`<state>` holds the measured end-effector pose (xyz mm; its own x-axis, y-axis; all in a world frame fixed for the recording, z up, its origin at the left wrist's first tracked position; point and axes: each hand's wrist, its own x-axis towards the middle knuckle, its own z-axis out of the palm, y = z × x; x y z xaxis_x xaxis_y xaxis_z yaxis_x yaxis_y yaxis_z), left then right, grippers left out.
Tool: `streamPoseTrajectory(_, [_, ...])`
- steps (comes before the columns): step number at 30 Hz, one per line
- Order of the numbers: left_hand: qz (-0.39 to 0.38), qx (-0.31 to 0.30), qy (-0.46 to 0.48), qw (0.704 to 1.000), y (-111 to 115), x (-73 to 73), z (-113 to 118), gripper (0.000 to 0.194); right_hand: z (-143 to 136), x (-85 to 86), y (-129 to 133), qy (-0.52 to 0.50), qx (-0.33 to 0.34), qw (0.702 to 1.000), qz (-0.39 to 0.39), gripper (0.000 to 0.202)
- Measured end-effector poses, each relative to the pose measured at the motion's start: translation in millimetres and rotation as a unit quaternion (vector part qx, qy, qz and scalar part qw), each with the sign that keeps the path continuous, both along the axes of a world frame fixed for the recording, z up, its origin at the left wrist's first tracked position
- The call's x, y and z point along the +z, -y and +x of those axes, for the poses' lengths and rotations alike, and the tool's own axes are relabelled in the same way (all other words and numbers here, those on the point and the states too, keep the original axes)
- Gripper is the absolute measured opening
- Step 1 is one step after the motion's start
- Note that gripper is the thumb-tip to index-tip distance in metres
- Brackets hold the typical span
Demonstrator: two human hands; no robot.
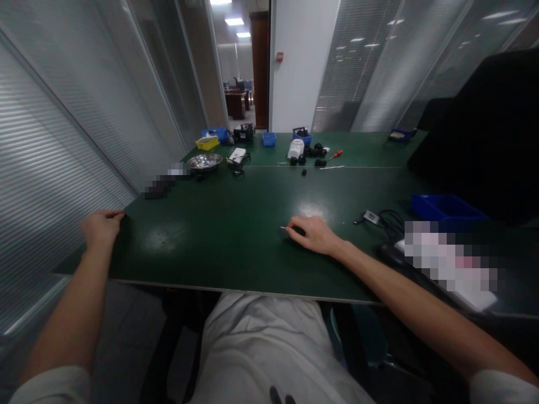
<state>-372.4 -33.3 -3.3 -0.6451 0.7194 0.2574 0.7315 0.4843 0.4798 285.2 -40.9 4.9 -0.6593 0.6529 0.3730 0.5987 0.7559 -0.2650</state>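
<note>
My right hand point(314, 233) rests over the middle of the green tabletop point(227, 235). Its thumb and forefinger are pinched on a thin pale sliver point(283, 228), whose tip points left; its kind is too small to make out. At the table's left edge is my left hand point(101, 226), its fingers pressed together and pointing right. Whether anything lies between those fingertips does not show.
Right of my right arm are a cable with a label point(371, 217), a blue tray point(446, 206) and a blurred-out pale item. Farther back stand a metal bowl point(205, 163), a yellow tray point(207, 143), a white device point(296, 148) and a red screwdriver point(337, 154).
</note>
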Motion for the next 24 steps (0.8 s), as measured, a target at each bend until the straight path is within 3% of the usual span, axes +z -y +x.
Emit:
streamPoseTrajectory(4, [-0.013,-0.010,-0.076,0.997,-2,-6.1,-10,0.038,0,0.6,0,0.002,0.004,1.000,-0.002,0.029])
streamPoseTrajectory(12, [-0.001,-0.044,-0.095,0.995,-4,-11.6,-14,0.044,1,-1.0,-2,0.004,0.006,1.000,-0.008,0.027])
streamPoseTrajectory(16, [-0.028,-0.032,-0.117,0.992,-5,-13.9,-18,0.036,1,-0.7,-1,0.003,0.005,1.000,-0.010,0.028])
streamPoseTrajectory(24, [-0.021,-0.020,-0.102,0.994,-3,-14.5,-20,0.041,1,-2.0,-3,0.001,0.012,1.000,-0.011,0.029])
